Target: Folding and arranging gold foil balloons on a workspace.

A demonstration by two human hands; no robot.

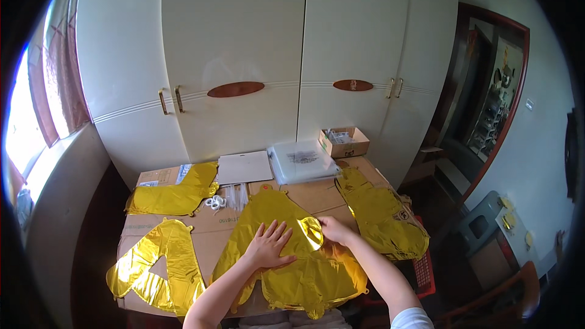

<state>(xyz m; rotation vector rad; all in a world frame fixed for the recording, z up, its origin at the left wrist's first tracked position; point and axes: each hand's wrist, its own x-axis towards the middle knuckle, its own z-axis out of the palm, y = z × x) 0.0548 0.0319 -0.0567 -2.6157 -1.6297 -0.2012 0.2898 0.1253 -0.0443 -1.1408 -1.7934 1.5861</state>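
Hands at lower centre of frame, both on a large gold foil balloon [286, 268] lying deflated and flat on a cardboard-covered table [207, 231]. Left hand [269, 247] lies palm down on the foil, fingers spread open and flat, pressing the sheet. Right hand [334, 229] just right of it, fingers closed on the edge of a folded-up flap of the same balloon, whose shiny underside faces the camera. Forearms enter from the lower edge. Second gold foil balloon [159, 265] at lower left of the table, a loop-like shape, apart from the hands. Third gold foil balloon [173, 195] at upper left, partly over a cardboard sheet. Fourth gold foil balloon [381, 216] at right, hanging over the table edge. Small white ribbon bundle [215, 202] and clear straws [237, 195] at centre, above the left hand. Grey flat packet [244, 167], clear plastic bag [303, 161] and small open cardboard box [343, 142] along the far edge, against white wardrobe doors [244, 42].
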